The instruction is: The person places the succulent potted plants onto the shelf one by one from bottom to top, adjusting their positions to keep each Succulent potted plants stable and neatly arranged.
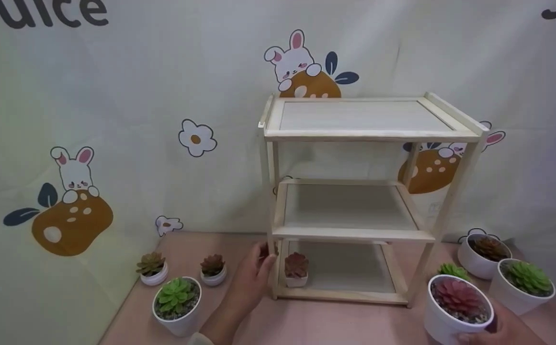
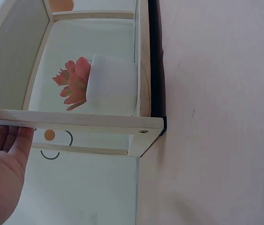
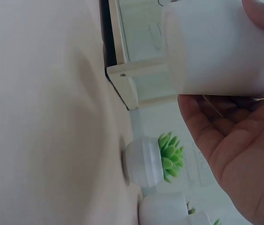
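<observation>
Bunny-printed cloth (image 1: pixel 230 62) behind pink tabletop (image 1: pixel 335 323) | left hand (image 1: pixel 246 282) grips front left post (image 2: pixel 80 119) of 3-level wooden shelf (image 1: pixel 354 234) | right hand (image 1: pixel 507 328) holds white pot (image 1: pixel 443 323) with red succulent (image 1: pixel 459 299), roughly upright, above tabletop, right of shelf

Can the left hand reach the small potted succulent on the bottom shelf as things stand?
Probably yes, after letting go: the left hand grips the front left rack post, close beside the small potted succulent, and the front of the bottom shelf looks open.
</observation>
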`<state>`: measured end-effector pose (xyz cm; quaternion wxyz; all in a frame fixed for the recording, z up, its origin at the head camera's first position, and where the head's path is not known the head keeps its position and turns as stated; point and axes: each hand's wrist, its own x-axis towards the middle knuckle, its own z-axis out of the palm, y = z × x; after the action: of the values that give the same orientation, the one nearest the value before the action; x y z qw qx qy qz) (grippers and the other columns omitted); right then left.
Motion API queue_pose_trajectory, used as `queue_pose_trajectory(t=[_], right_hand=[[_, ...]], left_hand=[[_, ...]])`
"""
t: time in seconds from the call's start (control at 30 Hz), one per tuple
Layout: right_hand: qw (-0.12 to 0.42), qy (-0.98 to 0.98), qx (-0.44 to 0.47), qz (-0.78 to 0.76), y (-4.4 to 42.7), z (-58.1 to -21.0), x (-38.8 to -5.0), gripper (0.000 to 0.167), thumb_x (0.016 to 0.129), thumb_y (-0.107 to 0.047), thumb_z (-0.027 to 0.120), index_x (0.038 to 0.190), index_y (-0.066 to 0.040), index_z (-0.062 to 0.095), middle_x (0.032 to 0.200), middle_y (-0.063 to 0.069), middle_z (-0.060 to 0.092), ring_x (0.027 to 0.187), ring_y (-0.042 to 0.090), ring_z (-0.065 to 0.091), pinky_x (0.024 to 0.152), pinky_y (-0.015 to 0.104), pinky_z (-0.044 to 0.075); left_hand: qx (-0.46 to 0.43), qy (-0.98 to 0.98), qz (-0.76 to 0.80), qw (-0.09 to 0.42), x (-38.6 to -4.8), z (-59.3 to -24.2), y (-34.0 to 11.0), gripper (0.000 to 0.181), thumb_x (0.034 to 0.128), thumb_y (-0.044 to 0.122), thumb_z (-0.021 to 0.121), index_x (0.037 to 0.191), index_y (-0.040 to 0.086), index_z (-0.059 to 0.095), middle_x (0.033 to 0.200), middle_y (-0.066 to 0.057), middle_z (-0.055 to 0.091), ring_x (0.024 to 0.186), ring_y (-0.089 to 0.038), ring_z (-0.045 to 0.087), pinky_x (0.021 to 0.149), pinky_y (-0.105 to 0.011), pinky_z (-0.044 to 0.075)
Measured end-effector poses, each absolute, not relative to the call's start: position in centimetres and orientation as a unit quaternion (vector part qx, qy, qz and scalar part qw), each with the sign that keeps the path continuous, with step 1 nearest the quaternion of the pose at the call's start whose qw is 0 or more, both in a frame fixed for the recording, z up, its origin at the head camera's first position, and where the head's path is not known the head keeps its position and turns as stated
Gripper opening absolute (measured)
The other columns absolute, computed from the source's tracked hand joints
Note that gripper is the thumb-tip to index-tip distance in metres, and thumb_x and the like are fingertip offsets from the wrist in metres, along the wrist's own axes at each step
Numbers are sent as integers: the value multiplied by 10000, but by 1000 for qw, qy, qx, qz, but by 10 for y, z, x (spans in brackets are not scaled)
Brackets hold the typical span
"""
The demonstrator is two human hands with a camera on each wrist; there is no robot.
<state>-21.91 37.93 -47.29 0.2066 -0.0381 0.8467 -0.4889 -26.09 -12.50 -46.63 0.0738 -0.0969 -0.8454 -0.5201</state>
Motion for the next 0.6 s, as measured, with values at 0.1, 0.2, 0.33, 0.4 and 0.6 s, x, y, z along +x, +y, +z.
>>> queue_pose_trajectory(t=[0.1,0.2,0.33,0.4,0.6], right_hand=[[206,844,-43,-494,375,-472,-219,1011,984,-249,739,1577,117,7,1564,333,392,1326,250,552,1084,499,542],[202,847,-44,-490,367,-468,-220,1041,975,-265,751,1592,91,-8,1604,353,312,1374,287,511,1116,528,511],[192,861,-35,-470,355,-464,-221,1052,978,-303,747,1589,89,-15,1615,386,243,1414,382,464,1155,603,442],[185,868,-33,-460,349,-462,-222,1046,977,-313,745,1588,89,-3,1606,390,253,1411,407,463,1160,632,420],[158,871,-55,-461,336,-462,-223,985,946,-296,781,1582,91,136,1541,322,423,1309,259,563,1102,487,535]], left_hand=[[-92,-846,-520,71,-261,-467,-125,427,1116,330,485,1465,84,480,1429,-128,606,1375,-310,566,1153,-530,479],[-89,-847,-519,70,-261,-467,-124,444,1114,351,483,1468,82,479,1425,-119,606,1374,-303,566,1155,-528,478],[-89,-847,-518,74,-261,-467,-124,451,1113,355,485,1465,73,486,1414,-124,611,1361,-304,576,1144,-516,493],[-91,-846,-519,76,-260,-466,-124,437,1114,337,489,1459,69,492,1411,-132,613,1357,-308,579,1140,-516,496],[-95,-845,-521,73,-260,-465,-125,466,1112,375,482,1471,76,481,1427,-133,605,1363,-307,573,1142,-527,492]])
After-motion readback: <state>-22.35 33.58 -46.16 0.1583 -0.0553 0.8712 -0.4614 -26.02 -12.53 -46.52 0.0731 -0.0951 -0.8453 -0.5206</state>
